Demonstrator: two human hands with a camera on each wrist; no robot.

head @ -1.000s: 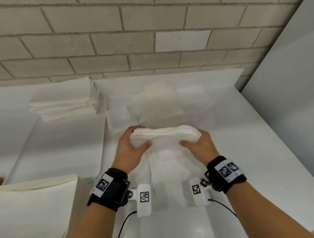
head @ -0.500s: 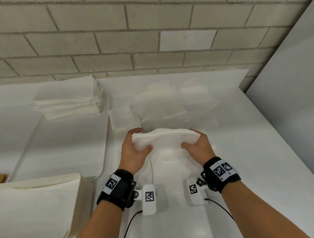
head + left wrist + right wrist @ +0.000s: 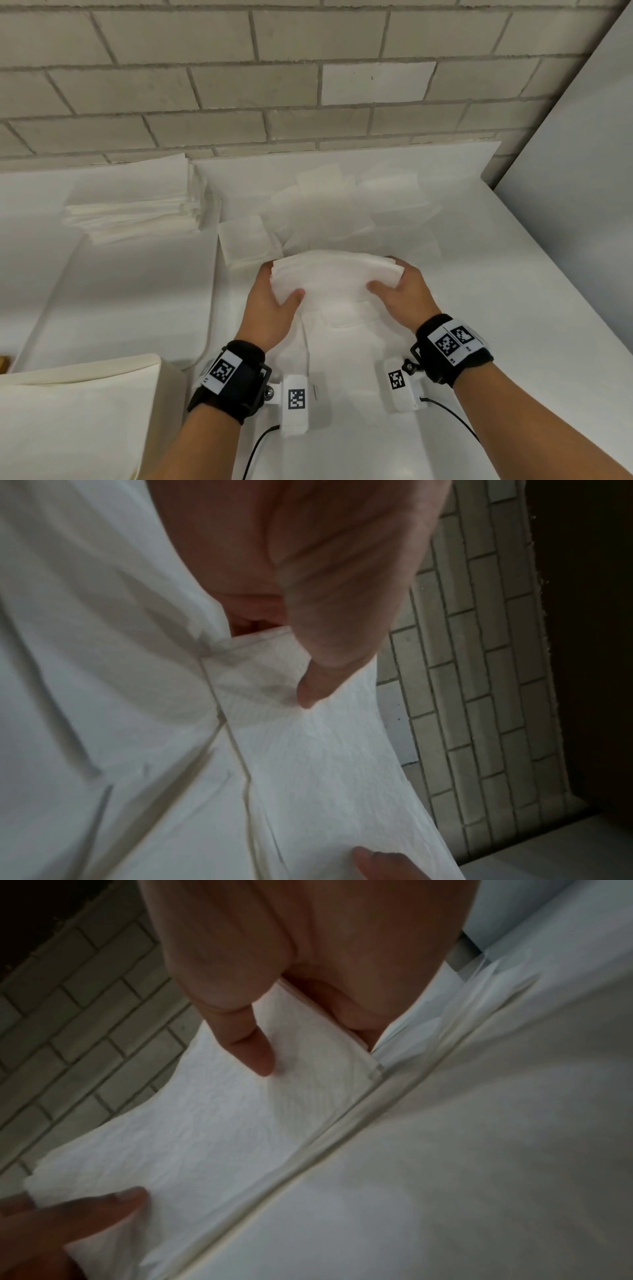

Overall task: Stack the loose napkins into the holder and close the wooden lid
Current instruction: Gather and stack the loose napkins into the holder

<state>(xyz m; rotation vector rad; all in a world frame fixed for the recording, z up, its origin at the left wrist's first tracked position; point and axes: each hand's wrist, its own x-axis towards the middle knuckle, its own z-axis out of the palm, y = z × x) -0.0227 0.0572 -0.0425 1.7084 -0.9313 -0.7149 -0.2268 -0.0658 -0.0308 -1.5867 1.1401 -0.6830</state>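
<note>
A thick bundle of white napkins (image 3: 334,274) bows upward between both hands at the middle of the white table. My left hand (image 3: 274,294) grips its left end, thumb on top and fingers underneath. My right hand (image 3: 399,289) grips the right end the same way. In the left wrist view my thumb presses the napkin bundle (image 3: 325,750); the right wrist view shows the bundle (image 3: 212,1123) pinched likewise. Several loose napkins (image 3: 342,209) lie scattered behind the bundle. A neat napkin stack (image 3: 137,205) sits at the back left. I see no wooden lid.
A brick wall (image 3: 274,85) stands behind the table. A grey panel (image 3: 582,188) closes the right side. A cream-coloured box-like object (image 3: 75,421) fills the near left corner. More napkins lie flat under my wrists (image 3: 342,342).
The bundle stays gripped at both ends, with both hands slightly farther from me and a little to the right. Its upward bow looks a bit stronger.
</note>
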